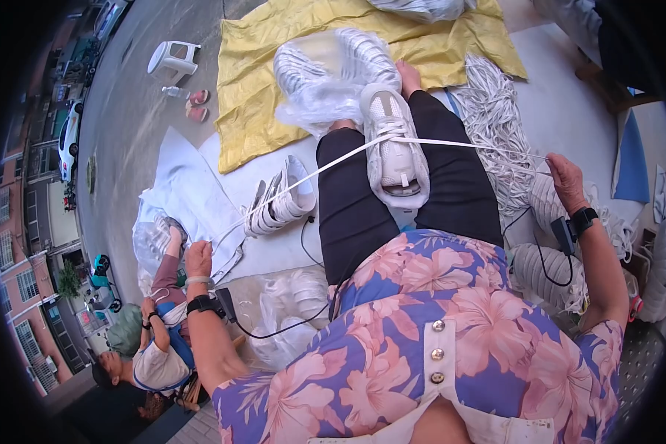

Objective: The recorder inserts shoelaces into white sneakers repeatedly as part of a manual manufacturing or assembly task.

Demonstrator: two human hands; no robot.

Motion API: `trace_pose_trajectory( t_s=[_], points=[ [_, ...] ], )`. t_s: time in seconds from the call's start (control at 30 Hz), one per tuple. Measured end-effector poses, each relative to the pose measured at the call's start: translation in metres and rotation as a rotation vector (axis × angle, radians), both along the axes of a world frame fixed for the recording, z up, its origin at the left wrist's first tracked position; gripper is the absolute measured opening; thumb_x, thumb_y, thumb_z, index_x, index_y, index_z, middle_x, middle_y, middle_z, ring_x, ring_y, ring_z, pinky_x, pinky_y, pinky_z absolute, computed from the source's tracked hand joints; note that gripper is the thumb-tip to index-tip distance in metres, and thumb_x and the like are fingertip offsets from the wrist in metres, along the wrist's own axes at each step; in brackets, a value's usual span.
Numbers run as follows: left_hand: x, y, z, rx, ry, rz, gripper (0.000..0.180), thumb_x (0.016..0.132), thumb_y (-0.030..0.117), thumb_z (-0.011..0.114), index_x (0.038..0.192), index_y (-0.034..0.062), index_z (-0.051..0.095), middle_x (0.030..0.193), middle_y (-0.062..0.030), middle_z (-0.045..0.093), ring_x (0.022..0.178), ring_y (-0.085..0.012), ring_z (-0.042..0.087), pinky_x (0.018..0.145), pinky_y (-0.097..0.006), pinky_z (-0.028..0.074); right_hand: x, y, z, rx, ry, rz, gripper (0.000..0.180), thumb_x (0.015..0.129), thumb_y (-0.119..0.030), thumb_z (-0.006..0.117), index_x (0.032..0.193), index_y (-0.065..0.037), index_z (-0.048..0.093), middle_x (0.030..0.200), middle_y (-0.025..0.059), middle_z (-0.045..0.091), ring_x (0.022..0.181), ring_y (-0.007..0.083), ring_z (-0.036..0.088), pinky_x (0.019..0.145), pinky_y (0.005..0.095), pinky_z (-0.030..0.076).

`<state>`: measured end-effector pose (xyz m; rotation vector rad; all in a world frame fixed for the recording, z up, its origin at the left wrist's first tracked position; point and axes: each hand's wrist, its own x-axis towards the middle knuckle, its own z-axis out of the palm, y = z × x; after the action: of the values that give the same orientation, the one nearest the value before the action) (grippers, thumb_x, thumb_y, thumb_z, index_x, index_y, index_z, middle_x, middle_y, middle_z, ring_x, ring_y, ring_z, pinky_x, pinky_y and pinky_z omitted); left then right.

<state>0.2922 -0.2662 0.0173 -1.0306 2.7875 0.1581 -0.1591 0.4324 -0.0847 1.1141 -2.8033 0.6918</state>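
Head view: your left hand and right hand grip the white lace. The shoe looks partly laced, ends untied; loose laces lie far right.

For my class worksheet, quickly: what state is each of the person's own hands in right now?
Left hand: closed, holding white lace on the shoe's left side.
Right hand: closed, holding lace on its right.

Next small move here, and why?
Probably ease both hands in and bring one end of the lace back to the shoe: the left hand and right hand are spread wide, the lace runs nearly straight from shoe to each, so there seems little left to pull.
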Motion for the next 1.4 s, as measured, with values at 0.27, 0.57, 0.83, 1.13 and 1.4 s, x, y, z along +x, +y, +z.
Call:
trace_pose_trajectory(
  t_s=[0.27,0.57,0.83,1.13,1.4],
  points=[
    [0.090,-0.058,0.090,-0.105,0.051,0.254,0.021,0.078,0.024,0.053,0.077,0.0039,0.059,0.066,-0.0136,0.055,0.066,-0.0265,0.056,0.061,-0.038,0.042,-0.046,0.251,-0.021,0.235,0.003,-0.368,0.019,0.089,-0.016,0.050,0.100,-0.002,0.058,0.091,0.0131,0.062,0.080,0.0251,0.061,0.072,0.0302,0.049],
    [0.057,-0.029,0.080,0.306,0.375,0.933,0.028,0.084,0.025,0.052,0.065,0.0047,0.055,0.054,-0.0068,0.054,0.037,-0.0151,0.048,0.034,-0.025,0.038,-0.025,0.222,-0.066,-0.110,-0.906,-0.515,0.024,0.088,-0.025,0.050,0.096,-0.005,0.061,0.075,0.0045,0.059,0.065,0.0119,0.056,0.056,0.0220,0.046],
    [-0.186,0.180,-0.017,1.514,0.100,0.444,0.026,0.090,0.030,0.049,0.080,0.0057,0.052,0.057,-0.0050,0.056,0.039,-0.0111,0.051,0.033,-0.019,0.037,0.072,-0.140,0.068,-0.406,-1.539,-0.361,0.020,0.087,-0.024,0.056,0.081,-0.006,0.062,0.059,-0.0064,0.042,0.049,0.0020,0.039,0.040,0.0163,0.031],
    [-0.299,0.253,-0.029,1.438,0.049,0.251,0.018,0.091,0.020,0.045,0.082,0.0058,0.049,0.057,-0.0037,0.056,0.038,-0.0086,0.050,0.032,-0.018,0.034,0.062,-0.246,0.037,-0.605,-1.536,-0.363,0.010,0.085,-0.009,0.055,0.078,-0.003,0.058,0.068,0.0025,0.058,0.054,0.0081,0.056,0.045,0.0197,0.046],
    [-0.321,0.245,-0.038,1.282,0.237,0.348,0.020,0.089,0.022,0.047,0.079,0.0065,0.052,0.058,-0.0039,0.057,0.039,-0.0072,0.049,0.034,-0.018,0.034,0.048,-0.268,0.020,-0.802,-1.425,-0.387,0.010,0.084,-0.012,0.058,0.080,-0.003,0.059,0.068,0.0020,0.058,0.056,0.0069,0.055,0.049,0.0192,0.045]
  ],
)
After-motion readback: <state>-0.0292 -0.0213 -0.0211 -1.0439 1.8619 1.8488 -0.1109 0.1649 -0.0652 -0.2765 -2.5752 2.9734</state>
